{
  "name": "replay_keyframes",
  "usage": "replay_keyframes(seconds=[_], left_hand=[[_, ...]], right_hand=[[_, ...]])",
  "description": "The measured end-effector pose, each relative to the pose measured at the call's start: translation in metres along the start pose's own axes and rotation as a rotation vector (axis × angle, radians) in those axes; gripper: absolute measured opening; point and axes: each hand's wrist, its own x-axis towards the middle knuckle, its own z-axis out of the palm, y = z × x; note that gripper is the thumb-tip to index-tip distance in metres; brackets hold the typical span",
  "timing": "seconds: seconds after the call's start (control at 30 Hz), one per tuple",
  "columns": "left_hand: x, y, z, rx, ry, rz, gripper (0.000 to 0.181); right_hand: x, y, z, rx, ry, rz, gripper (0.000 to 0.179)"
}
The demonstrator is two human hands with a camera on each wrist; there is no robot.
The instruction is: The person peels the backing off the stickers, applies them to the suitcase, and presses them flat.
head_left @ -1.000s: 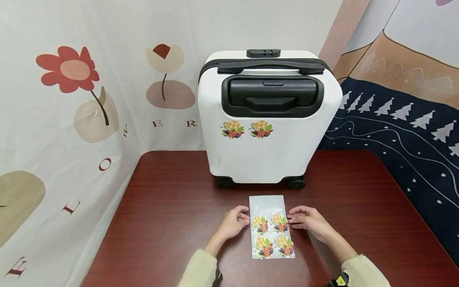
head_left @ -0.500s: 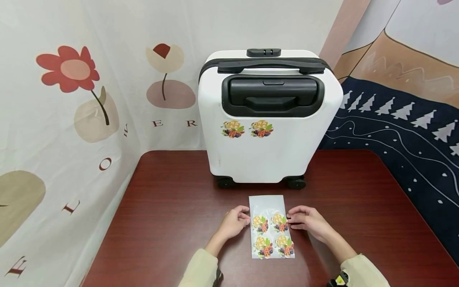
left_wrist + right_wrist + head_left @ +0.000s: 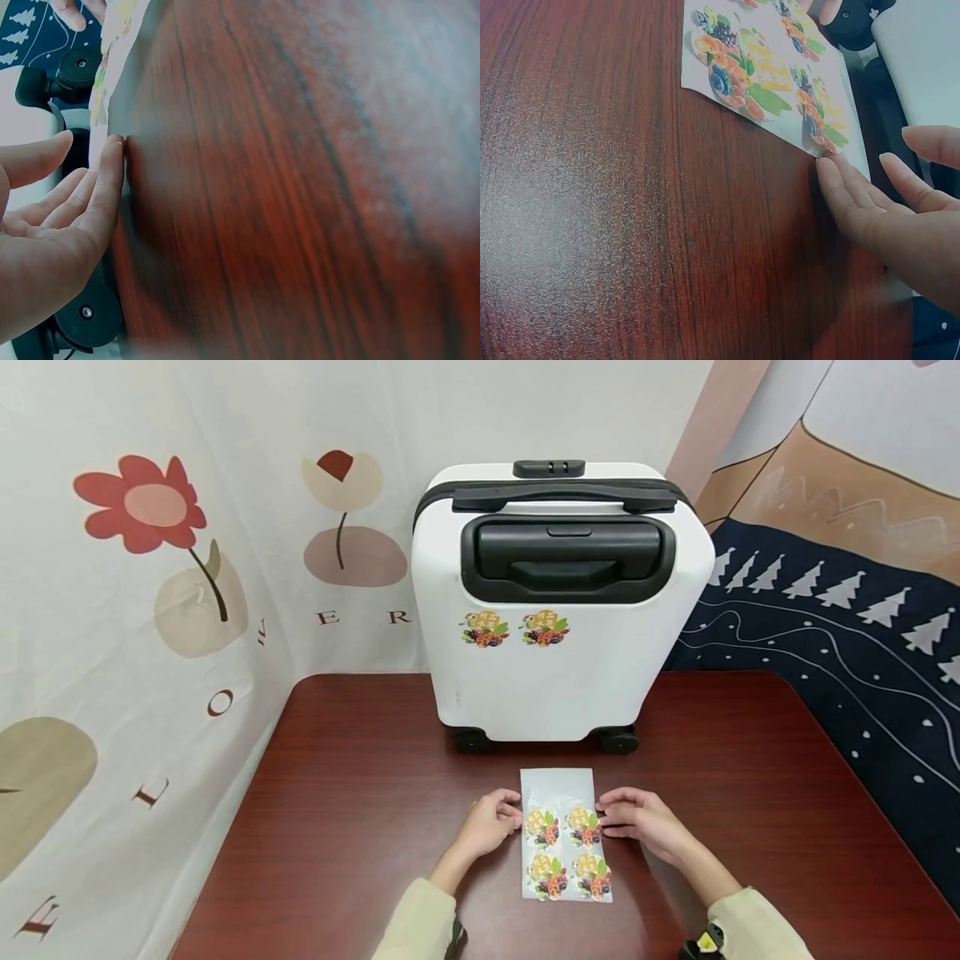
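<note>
Sticker sheet turned slightly; left grip, right grip relaxed, touching edges; cloth reads FLOWER.

One white suitcase shows two fruit stickers, one combination lock and two wheels. One backing sheet bears four more fruit stickers. There are two hands, a left hand and a right hand, two sleeves and one desk. Printed on the fabric are two flowers, six letters and eight white trees, one cut off.
</note>
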Motion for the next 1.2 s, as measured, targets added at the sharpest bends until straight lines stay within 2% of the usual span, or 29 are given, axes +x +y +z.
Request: replay_keyframes(seconds=[0.07,0.3,0.4,0.8,1.2], left_hand=[[0.0000,-0.0002,-0.0001,-0.003,0.001,0.000,0.027],[-0.0005,-0.0003,-0.0010,-0.029,0.005,-0.012,0.027],[-0.0008,-0.0002,-0.0011,-0.034,0.006,-0.015,0.027],[-0.0013,0.0000,0.0003,-0.018,0.006,-0.016,0.024],[-0.0009,-0.0014,0.0001,-0.026,0.005,-0.023,0.023]], right_hand=[[0.0002,-0.0001,0.0001,0.002,-0.001,-0.002,0.035],[-0.0020,-0.0024,-0.0007,-0.037,0.080,0.024,0.031],[-0.0031,-0.0037,-0.0019,-0.043,0.090,0.033,0.030],[-0.0052,-0.0074,-0.0025,0.037,0.089,0.111,0.021],[-0.0040,-0.0045,-0.0022,0.084,0.074,0.129,0.021]])
